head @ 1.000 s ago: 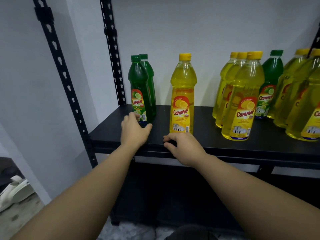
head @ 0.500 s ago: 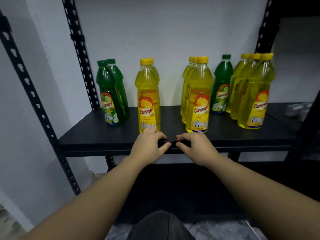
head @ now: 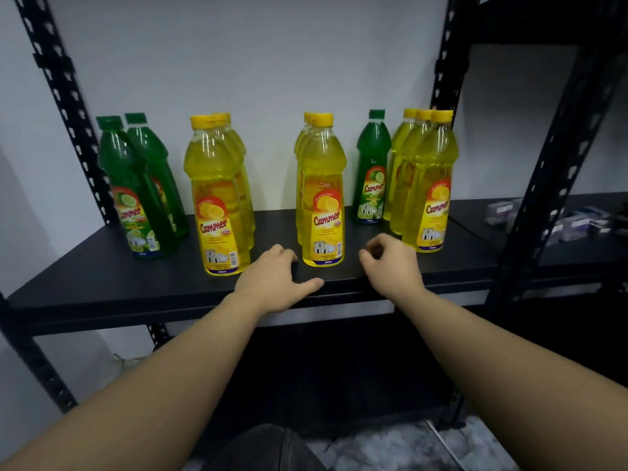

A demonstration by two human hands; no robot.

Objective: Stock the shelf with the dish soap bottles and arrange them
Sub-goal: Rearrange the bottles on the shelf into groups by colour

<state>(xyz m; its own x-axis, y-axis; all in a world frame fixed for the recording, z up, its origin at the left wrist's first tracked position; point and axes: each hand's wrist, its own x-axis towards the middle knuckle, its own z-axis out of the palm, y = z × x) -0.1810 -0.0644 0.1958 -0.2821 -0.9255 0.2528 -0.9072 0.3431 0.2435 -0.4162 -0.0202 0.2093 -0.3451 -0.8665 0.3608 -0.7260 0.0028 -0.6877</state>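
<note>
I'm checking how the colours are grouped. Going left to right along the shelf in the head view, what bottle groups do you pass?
Two green lime bottles → yellow lemon bottles, left row → yellow lemon bottles, middle row → single green lime bottle → three yellow lemon bottles, right row.

Left hand [head: 272,283] flat on shelf [head: 102,283] front edge; right hand [head: 390,263] loosely curled, empty, beside front yellow bottle [head: 323,198]; green bottles [head: 136,192] at left end.
</note>
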